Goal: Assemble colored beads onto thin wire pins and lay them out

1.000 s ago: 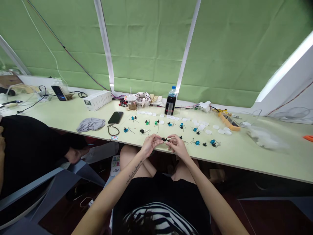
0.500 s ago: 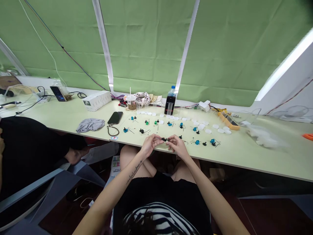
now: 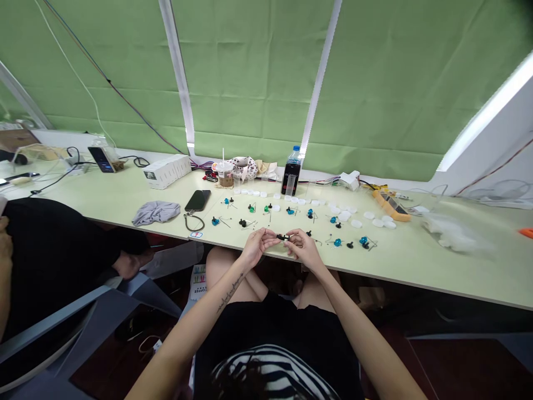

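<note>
A small black part (image 3: 282, 237) is held between my two hands, just over the table's front edge; its exact kind is too small to make out. My left hand (image 3: 259, 245) pinches its left end with thumb and fingers. From the other side, my right hand (image 3: 302, 246) grips the right end with its fingertips. Around them on the table lie several small sets of blue, green or black knob-like pieces with thin bent metal wires, such as a blue piece (image 3: 337, 243) and a black piece (image 3: 242, 223). Several white round caps (image 3: 343, 215) lie behind these.
A black phone (image 3: 197, 200) and a grey cloth (image 3: 156, 213) lie on the left. At the back stand a white box (image 3: 167, 172), a drink cup (image 3: 225, 176) and a phone (image 3: 290, 179) against a bottle. A yellow meter (image 3: 391, 206) and a plastic bag (image 3: 453, 233) are on the right. Another person (image 3: 50, 255) sits at left.
My hands stay nearly in place with the small black part between them, its angle shifting only slightly. The whole view has moved a little.
</note>
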Motion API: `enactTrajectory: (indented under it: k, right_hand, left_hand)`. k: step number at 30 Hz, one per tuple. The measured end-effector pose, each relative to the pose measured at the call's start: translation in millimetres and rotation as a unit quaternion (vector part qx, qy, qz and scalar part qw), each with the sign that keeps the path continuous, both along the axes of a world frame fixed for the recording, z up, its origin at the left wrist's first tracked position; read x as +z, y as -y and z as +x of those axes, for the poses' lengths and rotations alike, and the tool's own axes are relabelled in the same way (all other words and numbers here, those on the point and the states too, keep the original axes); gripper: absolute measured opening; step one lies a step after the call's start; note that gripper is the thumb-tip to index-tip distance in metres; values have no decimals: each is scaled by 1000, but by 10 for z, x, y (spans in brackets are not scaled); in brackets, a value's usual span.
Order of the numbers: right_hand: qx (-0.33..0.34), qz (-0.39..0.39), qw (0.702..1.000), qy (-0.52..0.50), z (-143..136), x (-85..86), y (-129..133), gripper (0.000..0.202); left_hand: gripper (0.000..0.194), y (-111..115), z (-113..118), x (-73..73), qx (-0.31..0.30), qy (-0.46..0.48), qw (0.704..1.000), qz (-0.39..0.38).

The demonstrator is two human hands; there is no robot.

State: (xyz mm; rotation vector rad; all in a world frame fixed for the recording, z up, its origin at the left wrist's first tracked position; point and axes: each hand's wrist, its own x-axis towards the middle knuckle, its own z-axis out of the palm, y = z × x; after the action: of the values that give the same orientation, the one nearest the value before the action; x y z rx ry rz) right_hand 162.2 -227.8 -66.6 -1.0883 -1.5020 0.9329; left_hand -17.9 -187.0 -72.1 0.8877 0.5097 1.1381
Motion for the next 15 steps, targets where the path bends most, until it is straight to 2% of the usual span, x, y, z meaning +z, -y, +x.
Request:
enactTrajectory:
  k: [15]
  right_hand:
    - [-3, -2, 1000, 2, 4, -22, -25, 36]
  left_hand:
    - [28, 27, -5, 56, 3, -5, 1000, -5]
